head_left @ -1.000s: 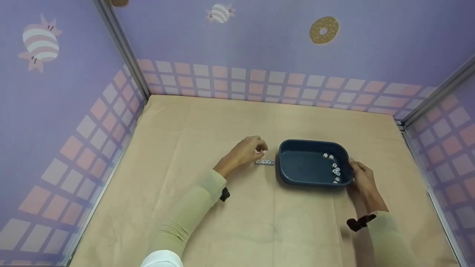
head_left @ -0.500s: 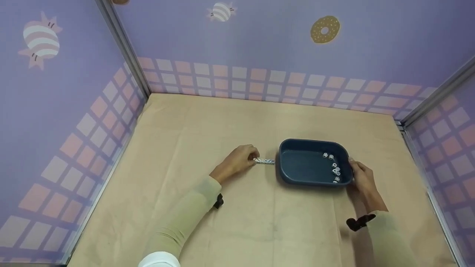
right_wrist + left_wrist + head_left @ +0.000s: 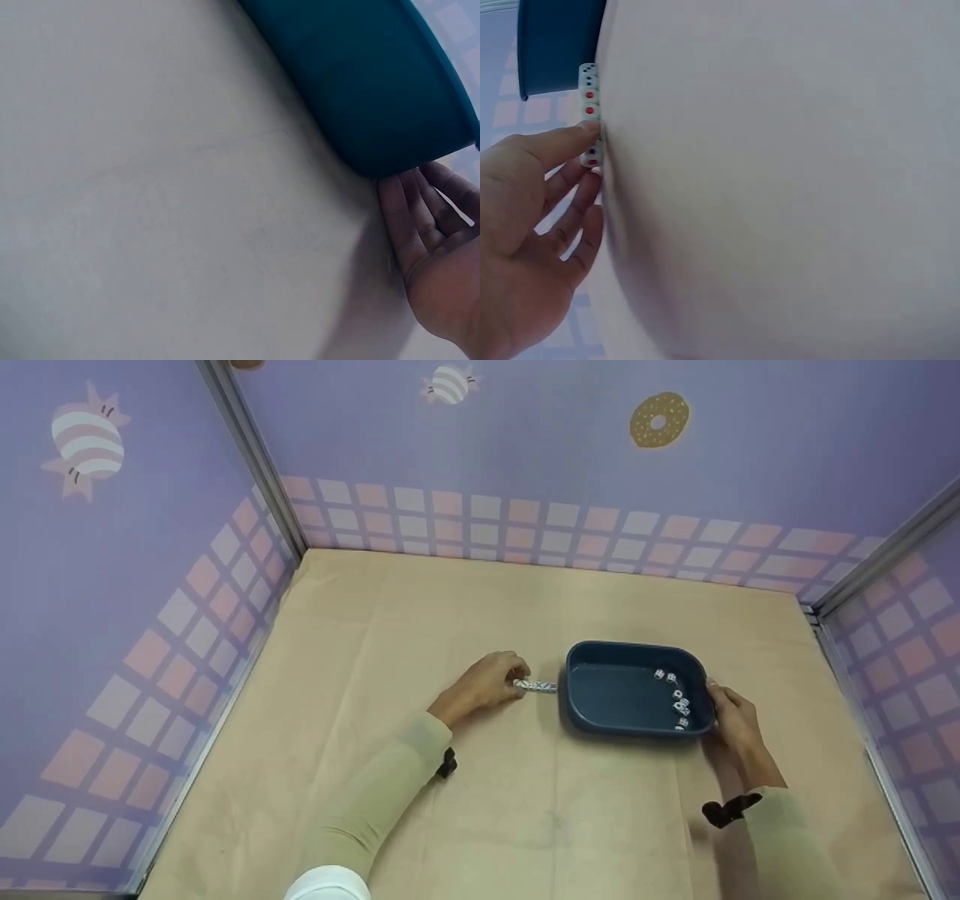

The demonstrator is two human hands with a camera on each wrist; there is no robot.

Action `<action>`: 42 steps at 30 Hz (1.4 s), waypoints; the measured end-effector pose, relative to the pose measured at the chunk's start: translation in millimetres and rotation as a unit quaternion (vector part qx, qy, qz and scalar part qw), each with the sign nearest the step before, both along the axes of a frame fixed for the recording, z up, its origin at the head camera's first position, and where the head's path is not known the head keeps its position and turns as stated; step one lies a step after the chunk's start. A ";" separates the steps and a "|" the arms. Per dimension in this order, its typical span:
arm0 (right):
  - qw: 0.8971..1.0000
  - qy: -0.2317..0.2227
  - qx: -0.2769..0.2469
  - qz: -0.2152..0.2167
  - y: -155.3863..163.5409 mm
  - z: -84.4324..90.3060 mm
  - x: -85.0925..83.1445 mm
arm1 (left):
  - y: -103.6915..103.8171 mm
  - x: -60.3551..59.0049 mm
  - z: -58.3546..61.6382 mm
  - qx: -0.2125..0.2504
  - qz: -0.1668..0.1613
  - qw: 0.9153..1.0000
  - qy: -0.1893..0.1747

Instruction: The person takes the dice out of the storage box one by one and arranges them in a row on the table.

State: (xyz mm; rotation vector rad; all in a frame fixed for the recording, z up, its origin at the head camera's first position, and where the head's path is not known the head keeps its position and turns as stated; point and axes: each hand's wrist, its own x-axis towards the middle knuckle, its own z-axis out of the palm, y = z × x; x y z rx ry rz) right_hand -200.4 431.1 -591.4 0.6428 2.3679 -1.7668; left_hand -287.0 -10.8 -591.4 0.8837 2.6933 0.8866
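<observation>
My left hand point(image 3: 491, 679) pinches the near end of a row of small white dice point(image 3: 538, 686), thumb and fingers around the last ones. In the left wrist view, red and blue pips show on the dice point(image 3: 589, 94), and the thumb covers part of the row. The row's other end lies close to a dark blue rectangular tray point(image 3: 622, 727). At the tray's right end, my right hand point(image 3: 739, 724) touches the wall with extended fingers. The right wrist view shows the fingertips against the tray's end point(image 3: 397, 142).
Several loose dice point(image 3: 681, 706) lie inside the tray along its right side. A beige cloth point(image 3: 420, 607) covers the table. Purple patterned panels point(image 3: 525, 442) with metal posts point(image 3: 251, 450) stand at the back and sides.
My left hand came down with a die from above the row to its left end, and now rests there with fingers slightly shifted. My right hand and the tray stayed put.
</observation>
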 end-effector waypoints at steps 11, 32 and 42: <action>0.998 -0.006 -0.005 0.064 10.4 8.7 0.9 | 59.3 16.3 47.6 0.054 -0.011 0.996 0.073; 0.994 -0.030 -0.012 0.102 19.5 32.6 -16.1 | 218.6 30.7 30.4 0.075 -0.181 0.981 0.016; 0.991 -0.030 -0.090 0.091 15.8 21.1 -16.5 | 245.9 18.9 5.6 -0.015 -0.217 0.976 0.030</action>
